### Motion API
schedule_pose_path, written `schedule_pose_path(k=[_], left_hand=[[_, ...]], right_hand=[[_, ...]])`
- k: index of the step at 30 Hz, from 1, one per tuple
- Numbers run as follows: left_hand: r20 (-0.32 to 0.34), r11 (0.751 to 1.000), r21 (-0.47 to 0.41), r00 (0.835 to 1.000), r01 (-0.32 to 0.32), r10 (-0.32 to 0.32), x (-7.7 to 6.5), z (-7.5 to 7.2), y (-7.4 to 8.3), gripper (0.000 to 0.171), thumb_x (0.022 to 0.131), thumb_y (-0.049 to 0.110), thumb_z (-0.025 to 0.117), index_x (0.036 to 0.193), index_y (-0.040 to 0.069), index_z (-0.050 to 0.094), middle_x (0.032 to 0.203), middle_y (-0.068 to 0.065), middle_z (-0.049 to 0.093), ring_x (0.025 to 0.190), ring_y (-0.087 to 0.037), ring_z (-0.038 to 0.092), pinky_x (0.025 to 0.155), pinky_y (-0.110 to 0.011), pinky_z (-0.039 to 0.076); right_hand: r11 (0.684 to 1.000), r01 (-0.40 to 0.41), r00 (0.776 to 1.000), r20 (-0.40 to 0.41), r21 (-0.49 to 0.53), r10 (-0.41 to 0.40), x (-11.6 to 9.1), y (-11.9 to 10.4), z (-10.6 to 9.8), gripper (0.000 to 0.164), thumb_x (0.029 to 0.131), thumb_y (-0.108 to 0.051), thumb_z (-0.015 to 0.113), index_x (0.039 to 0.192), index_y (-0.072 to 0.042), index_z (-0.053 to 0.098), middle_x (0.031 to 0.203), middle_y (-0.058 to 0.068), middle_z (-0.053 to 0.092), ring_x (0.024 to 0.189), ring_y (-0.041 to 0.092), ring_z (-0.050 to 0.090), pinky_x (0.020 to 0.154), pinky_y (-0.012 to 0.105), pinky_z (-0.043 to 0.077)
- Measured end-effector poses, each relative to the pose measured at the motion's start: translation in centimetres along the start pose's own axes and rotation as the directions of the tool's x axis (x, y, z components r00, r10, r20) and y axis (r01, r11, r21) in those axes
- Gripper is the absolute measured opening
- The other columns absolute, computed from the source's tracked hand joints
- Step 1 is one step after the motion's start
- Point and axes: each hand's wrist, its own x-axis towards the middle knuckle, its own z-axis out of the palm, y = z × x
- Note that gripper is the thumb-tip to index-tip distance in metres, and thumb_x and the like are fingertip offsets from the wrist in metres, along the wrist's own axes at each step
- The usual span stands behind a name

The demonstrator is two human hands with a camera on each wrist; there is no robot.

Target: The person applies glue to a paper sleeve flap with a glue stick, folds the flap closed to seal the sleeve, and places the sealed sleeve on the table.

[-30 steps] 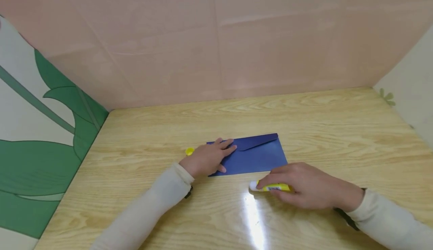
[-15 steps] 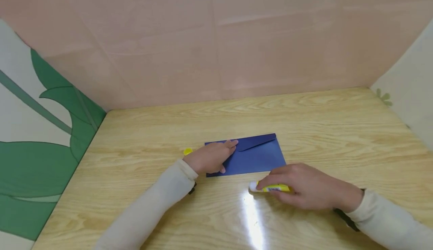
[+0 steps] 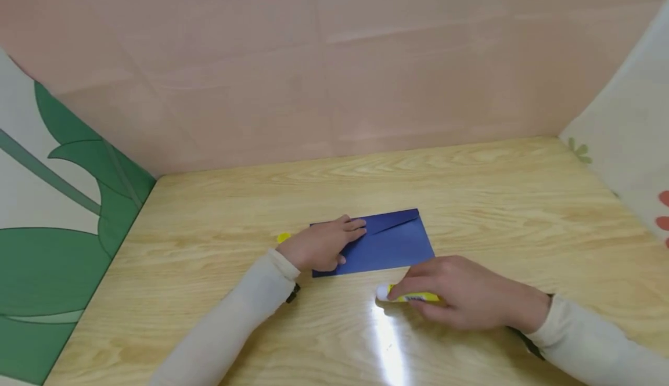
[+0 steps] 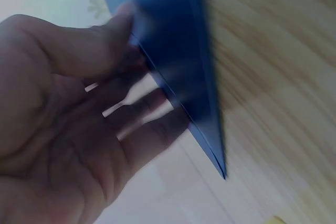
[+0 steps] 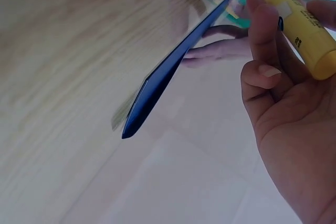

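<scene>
A blue envelope (image 3: 389,248) lies on the wooden table with its flap folded over along the far edge. My left hand (image 3: 321,245) rests on its left part, fingers stretched over the flap and thumb by the near edge. In the left wrist view the fingertips meet the envelope (image 4: 176,40) from the side. Just in front of the envelope, my right hand (image 3: 462,293) grips a yellow glue stick (image 3: 418,297), its white end pointing left. The right wrist view shows the glue stick (image 5: 299,24) between thumb and fingers, with the envelope (image 5: 163,77) beyond.
A small yellow cap (image 3: 284,237) sits on the table (image 3: 219,212) just left of the envelope, partly behind the left wrist. A pink sheet (image 3: 251,72) stands along the table's far edge. Printed panels flank both sides, the left one (image 3: 47,270) with green leaves.
The left fingers drew together on the flap, then spread a little, staying on the envelope. The right hand keeps holding the glue stick beside it. The whole view has shifted slightly.
</scene>
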Motion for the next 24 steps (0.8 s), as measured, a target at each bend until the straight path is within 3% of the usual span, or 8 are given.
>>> schedule_pose_path(k=[3, 8, 11, 18, 21, 24], left_hand=[[-0.021, 1.000, -0.010, 1.000, -0.003, 0.002, 0.3, 0.4, 0.0, 0.058, 0.103, 0.018, 0.052, 0.157, 0.018, 0.031, 0.166, 0.004, 0.024, 0.154, -0.026, 0.023, 0.118, -0.035, 0.036], [-0.087, 0.985, 0.169, 0.996, 0.016, -0.002, 1.7, 0.5, 1.1, 0.052, 0.105, 0.020, 0.046, 0.156, 0.021, 0.034, 0.161, 0.005, 0.034, 0.144, -0.019, 0.038, 0.093, -0.031, 0.057], [-0.091, 0.980, 0.190, 0.995, 0.061, -0.045, 2.6, 0.1, 2.0, 0.054, 0.103, 0.021, 0.048, 0.155, 0.023, 0.035, 0.160, 0.008, 0.034, 0.137, -0.018, 0.043, 0.082, -0.031, 0.058], [-0.051, 0.982, 0.135, 0.991, 0.131, -0.126, 4.3, -1.0, 3.4, 0.060, 0.100, 0.027, 0.049, 0.157, 0.031, 0.030, 0.158, 0.012, 0.034, 0.136, -0.024, 0.041, 0.085, -0.038, 0.056], [-0.022, 0.979, 0.138, 0.988, 0.152, -0.151, 5.0, -1.2, 3.6, 0.060, 0.102, 0.040, 0.046, 0.157, 0.039, 0.023, 0.160, 0.012, 0.033, 0.136, -0.027, 0.044, 0.090, -0.040, 0.055], [0.042, 0.967, 0.180, 0.981, 0.179, -0.189, 5.5, -1.5, 3.6, 0.062, 0.102, 0.057, 0.040, 0.157, 0.048, 0.012, 0.162, 0.011, 0.029, 0.128, -0.024, 0.054, 0.087, -0.037, 0.057]], right_hand=[[1.000, -0.003, 1.000, -0.001, -0.006, 0.003, -0.2, 0.1, -0.1, 0.033, 0.092, -0.016, 0.067, 0.121, -0.033, 0.065, 0.108, -0.021, 0.065, 0.092, -0.003, 0.064, 0.075, 0.021, 0.053], [1.000, -0.016, 1.000, -0.005, -0.011, 0.016, -0.5, 0.0, 0.0, 0.034, 0.092, -0.016, 0.068, 0.121, -0.034, 0.065, 0.108, -0.022, 0.065, 0.092, -0.003, 0.064, 0.074, 0.021, 0.053], [1.000, -0.024, 1.000, -0.002, -0.013, 0.024, -0.5, -0.1, 0.0, 0.034, 0.092, -0.017, 0.068, 0.122, -0.034, 0.065, 0.107, -0.022, 0.064, 0.091, -0.004, 0.063, 0.074, 0.021, 0.053], [0.999, -0.024, 1.000, -0.006, -0.034, 0.024, -0.6, -0.3, -0.1, 0.035, 0.091, -0.018, 0.069, 0.120, -0.035, 0.066, 0.105, -0.023, 0.063, 0.088, -0.005, 0.061, 0.072, 0.020, 0.051], [0.999, -0.024, 1.000, -0.006, -0.035, 0.024, -0.5, -0.2, -0.2, 0.034, 0.091, -0.018, 0.069, 0.120, -0.035, 0.066, 0.106, -0.023, 0.064, 0.089, -0.004, 0.062, 0.072, 0.021, 0.052], [0.999, -0.024, 1.000, -0.003, -0.027, 0.024, -0.4, -0.2, -0.1, 0.034, 0.092, -0.018, 0.069, 0.121, -0.035, 0.065, 0.108, -0.023, 0.065, 0.092, -0.003, 0.063, 0.074, 0.023, 0.054]])
